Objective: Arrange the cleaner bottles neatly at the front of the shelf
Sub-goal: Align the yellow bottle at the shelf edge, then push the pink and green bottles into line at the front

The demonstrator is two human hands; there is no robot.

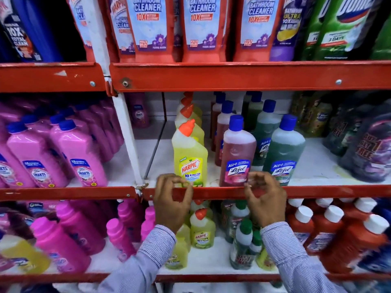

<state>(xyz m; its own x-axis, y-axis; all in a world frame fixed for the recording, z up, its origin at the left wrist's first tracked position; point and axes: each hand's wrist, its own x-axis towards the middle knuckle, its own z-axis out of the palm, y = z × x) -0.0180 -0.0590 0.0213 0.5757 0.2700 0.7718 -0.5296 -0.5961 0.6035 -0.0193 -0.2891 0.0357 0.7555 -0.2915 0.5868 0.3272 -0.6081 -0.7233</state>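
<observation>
Hands hover at the red metal shelf edge (211,192): left hand (171,205) and right hand (265,203) loosely curled, apparently empty. Yellow Harpic bottle (189,157) and pink Lizol bottle (237,155) stand at front; next, squaring their labels.

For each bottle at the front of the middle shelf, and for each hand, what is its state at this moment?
Yellow Harpic bottle: upright, capped, at the front edge.
Pink Lizol bottle: upright, capped, at the front edge.
Green Lizol bottle: upright, capped, at the front edge.
Left hand: fingers curled, holding nothing, at the Harpic base.
Right hand: fingers curled, holding nothing, between the Lizol bases.
</observation>
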